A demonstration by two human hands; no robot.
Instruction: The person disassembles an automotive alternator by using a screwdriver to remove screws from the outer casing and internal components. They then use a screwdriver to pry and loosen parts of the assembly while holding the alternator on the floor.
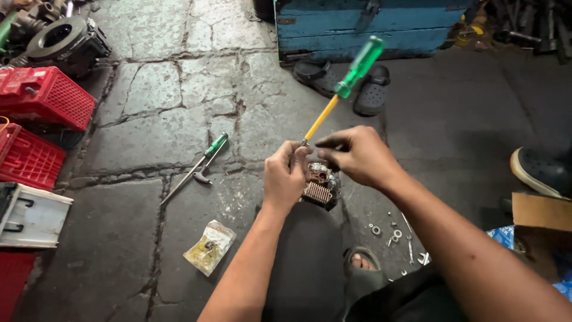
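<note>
My left hand (286, 177) is closed around the metal shaft of a screwdriver (351, 74) with a green handle and yellow collar, which points up and away to the right. My right hand (357, 156) pinches at the shaft's lower end, just above a small metal part with copper-coloured fins (319, 191) that rests on my knee. Both hands touch each other over this part. Most of the part is hidden under my fingers.
A second green-handled screwdriver (196, 167) and a small plastic bag (210, 247) lie on the stone floor to the left. Red crates (44, 95) and a white box (33, 217) line the left edge. Washers and nuts (393, 235) lie at right. Black sandals (372, 92) sit before a blue wooden box (369, 24).
</note>
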